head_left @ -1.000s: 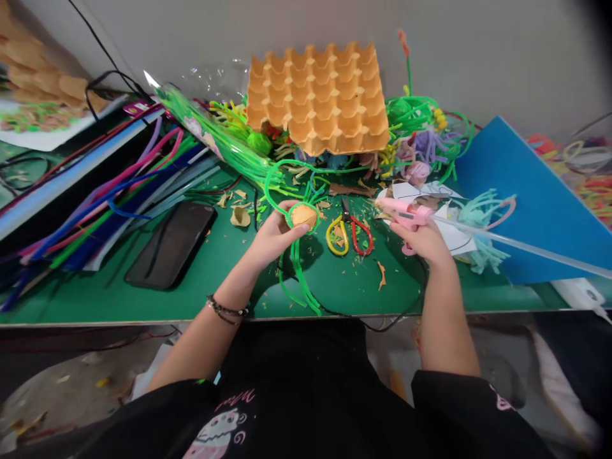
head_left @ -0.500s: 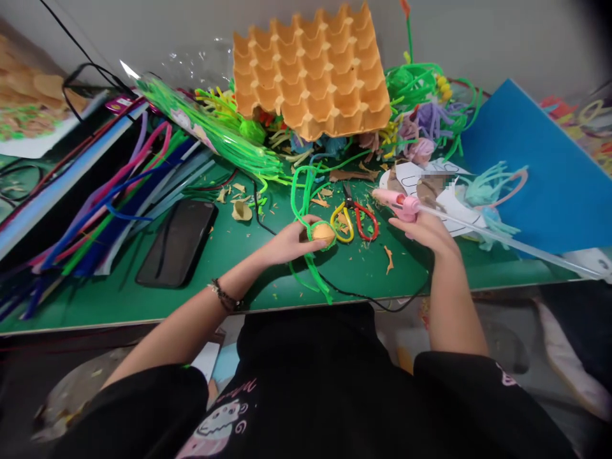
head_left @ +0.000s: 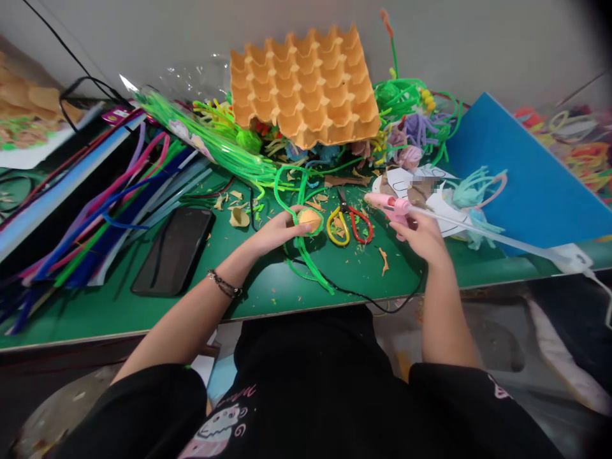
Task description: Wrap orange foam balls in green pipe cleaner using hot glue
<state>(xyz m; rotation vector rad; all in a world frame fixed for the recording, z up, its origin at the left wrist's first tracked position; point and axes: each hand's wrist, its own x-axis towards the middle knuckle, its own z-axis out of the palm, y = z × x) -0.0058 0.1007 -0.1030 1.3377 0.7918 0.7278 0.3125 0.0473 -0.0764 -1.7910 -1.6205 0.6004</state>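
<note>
Between thumb and fingers, my left hand (head_left: 280, 231) holds a small tan carton cup (head_left: 310, 220) ringed with green pipe cleaner. Long green pipe cleaner strands (head_left: 310, 271) extend from it above and below. My right hand (head_left: 421, 234) is wrapped round a pink glue gun (head_left: 394, 205), whose nozzle points left and which has a long clear glue stick (head_left: 482, 234) out of its back. Scissors (head_left: 349, 220) with one yellow and one red handle lie on the green table between my hands, among tan scraps.
A tan egg tray (head_left: 306, 89) stands at the back over coloured pipe cleaners. A black phone (head_left: 173, 252) and pipe cleaner bundles (head_left: 100, 217) lie at left. A blue board (head_left: 521, 178) is at right. A black cord (head_left: 368, 298) runs along the front edge.
The view has shifted a little. My left hand has the ringed cup slightly tilted differently, and both hands keep their holds.
</note>
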